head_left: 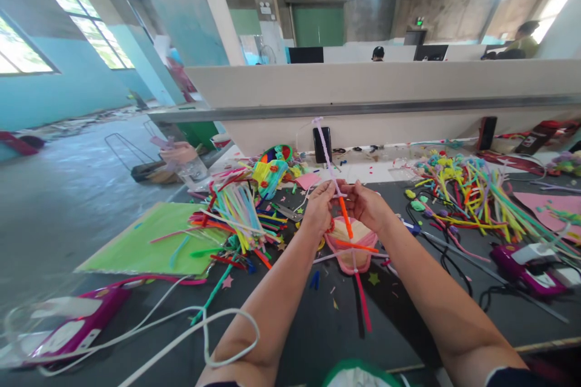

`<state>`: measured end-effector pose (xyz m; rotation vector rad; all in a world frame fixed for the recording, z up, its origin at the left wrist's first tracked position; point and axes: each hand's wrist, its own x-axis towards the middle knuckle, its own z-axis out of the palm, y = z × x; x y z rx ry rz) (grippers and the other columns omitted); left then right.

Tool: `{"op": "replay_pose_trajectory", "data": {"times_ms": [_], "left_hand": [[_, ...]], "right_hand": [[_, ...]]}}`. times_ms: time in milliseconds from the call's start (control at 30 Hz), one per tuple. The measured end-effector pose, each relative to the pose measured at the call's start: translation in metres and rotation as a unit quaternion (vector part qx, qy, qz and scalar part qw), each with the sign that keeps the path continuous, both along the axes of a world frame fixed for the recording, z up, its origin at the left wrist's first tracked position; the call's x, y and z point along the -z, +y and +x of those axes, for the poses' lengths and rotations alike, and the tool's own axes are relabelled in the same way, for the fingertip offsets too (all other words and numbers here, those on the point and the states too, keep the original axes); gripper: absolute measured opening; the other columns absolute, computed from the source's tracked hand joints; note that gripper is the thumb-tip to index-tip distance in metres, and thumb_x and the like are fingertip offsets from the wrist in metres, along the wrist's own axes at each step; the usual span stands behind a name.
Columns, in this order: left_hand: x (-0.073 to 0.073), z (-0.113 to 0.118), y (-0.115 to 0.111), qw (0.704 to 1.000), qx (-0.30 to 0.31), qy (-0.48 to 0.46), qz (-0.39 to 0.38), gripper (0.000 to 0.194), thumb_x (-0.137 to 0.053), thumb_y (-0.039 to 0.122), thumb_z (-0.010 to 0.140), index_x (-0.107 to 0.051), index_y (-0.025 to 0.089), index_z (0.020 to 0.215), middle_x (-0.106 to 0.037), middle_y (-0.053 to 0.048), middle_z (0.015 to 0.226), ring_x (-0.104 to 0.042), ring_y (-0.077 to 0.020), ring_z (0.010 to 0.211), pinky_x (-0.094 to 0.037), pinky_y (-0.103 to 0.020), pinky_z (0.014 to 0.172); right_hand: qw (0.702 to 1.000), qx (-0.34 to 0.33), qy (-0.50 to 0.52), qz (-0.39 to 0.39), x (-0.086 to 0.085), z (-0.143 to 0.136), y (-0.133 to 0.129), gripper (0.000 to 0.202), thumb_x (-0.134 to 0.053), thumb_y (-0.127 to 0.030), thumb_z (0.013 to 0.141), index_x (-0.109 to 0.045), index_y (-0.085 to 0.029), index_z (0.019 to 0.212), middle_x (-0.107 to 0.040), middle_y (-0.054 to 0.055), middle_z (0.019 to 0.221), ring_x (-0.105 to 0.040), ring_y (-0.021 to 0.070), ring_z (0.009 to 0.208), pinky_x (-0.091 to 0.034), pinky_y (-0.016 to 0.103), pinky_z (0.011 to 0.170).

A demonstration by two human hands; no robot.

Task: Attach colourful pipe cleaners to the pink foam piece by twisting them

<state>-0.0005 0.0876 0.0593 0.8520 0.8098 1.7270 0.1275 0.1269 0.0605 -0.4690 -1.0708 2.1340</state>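
Note:
My left hand [320, 208] pinches a pale lilac pipe cleaner [325, 151] that stands up tall above both hands. Close beside it, my right hand [365, 202] has its fingers closed at the same stem, where a short lilac piece crosses. Below the fingers the stem is wrapped in orange [345, 217]. An orange piece lies across its lower end. Beneath the hands is a pink-rimmed, beige-centred shape [349, 257], partly hidden by the stem. A red pipe cleaner [363, 302] extends from it toward me.
Bundled pipe cleaners [240, 211] lie left, beside a green sheet [154, 239]. More pipe cleaners [476, 193] are piled right. Purple power strips [77, 326] with white cables sit at both sides. A black phone [322, 145] leans against the partition [385, 84]. People are beyond it.

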Motion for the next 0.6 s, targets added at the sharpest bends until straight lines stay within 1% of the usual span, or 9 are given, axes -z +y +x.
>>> {"op": "replay_pose_trajectory", "data": {"times_ms": [100,200,267,367,433,533,600], "left_hand": [[0.006,0.002,0.003,1.0,0.005,0.03,-0.006,0.031,-0.073,0.037,0.072,-0.069,0.016,0.095,-0.068,-0.003,0.08,-0.057,-0.0075,0.056,-0.045,-0.018,0.049],[0.011,0.005,0.004,0.998,0.005,0.057,0.016,0.032,-0.071,0.033,0.074,-0.069,0.019,0.103,-0.07,-0.003,0.091,-0.058,-0.0065,0.061,-0.046,-0.016,0.053],[0.012,0.008,0.004,0.998,0.012,0.057,0.031,0.033,-0.071,0.032,0.075,-0.069,0.02,0.106,-0.07,-0.003,0.093,-0.057,-0.0059,0.063,-0.046,-0.016,0.055],[0.01,0.009,0.003,0.998,0.037,0.038,0.044,0.036,-0.071,0.032,0.076,-0.068,0.02,0.11,-0.069,-0.002,0.089,-0.055,-0.0051,0.06,-0.045,-0.016,0.055],[0.005,0.007,0.002,0.998,0.039,0.017,0.055,0.037,-0.069,0.037,0.078,-0.067,0.019,0.111,-0.069,-0.003,0.087,-0.056,-0.0059,0.061,-0.046,-0.018,0.057],[-0.001,-0.001,0.002,0.998,0.009,-0.025,0.063,0.039,-0.062,0.047,0.082,-0.067,0.017,0.108,-0.069,-0.006,0.093,-0.062,-0.0104,0.072,-0.05,-0.023,0.066],[-0.003,-0.008,0.003,0.997,-0.018,-0.045,0.062,0.041,-0.059,0.05,0.083,-0.066,0.017,0.106,-0.068,-0.008,0.096,-0.064,-0.0136,0.081,-0.051,-0.026,0.073]], "right_hand": [[1.0,0.008,0.007,-0.014,-0.001,0.0,-0.001,0.033,-0.042,-0.043,0.095,-0.065,-0.019,0.094,-0.071,0.006,0.084,-0.067,0.0171,0.069,-0.054,0.032,0.063],[0.999,0.024,0.038,-0.006,0.002,-0.003,0.0,0.021,-0.051,-0.036,0.092,-0.064,-0.021,0.095,-0.069,0.002,0.077,-0.064,0.0143,0.061,-0.052,0.027,0.054],[0.997,0.039,0.063,0.001,0.006,-0.004,0.001,0.017,-0.057,-0.034,0.088,-0.064,-0.02,0.096,-0.068,0.0,0.073,-0.063,0.0127,0.058,-0.051,0.024,0.05],[0.996,0.045,0.08,0.0,0.009,-0.004,0.003,0.019,-0.06,-0.033,0.087,-0.064,-0.018,0.098,-0.067,0.0,0.071,-0.062,0.0117,0.058,-0.05,0.022,0.05],[0.996,0.04,0.085,-0.001,0.009,-0.003,0.004,0.02,-0.059,-0.033,0.088,-0.064,-0.018,0.1,-0.069,0.001,0.074,-0.063,0.0119,0.06,-0.051,0.022,0.052],[0.995,0.033,0.099,-0.007,0.007,0.001,0.005,0.021,-0.055,-0.032,0.09,-0.063,-0.018,0.104,-0.071,0.003,0.081,-0.065,0.0129,0.065,-0.052,0.024,0.055],[0.994,0.028,0.11,-0.009,0.006,0.002,0.006,0.021,-0.053,-0.032,0.092,-0.062,-0.019,0.106,-0.071,0.004,0.087,-0.066,0.0131,0.069,-0.053,0.024,0.057]]}}
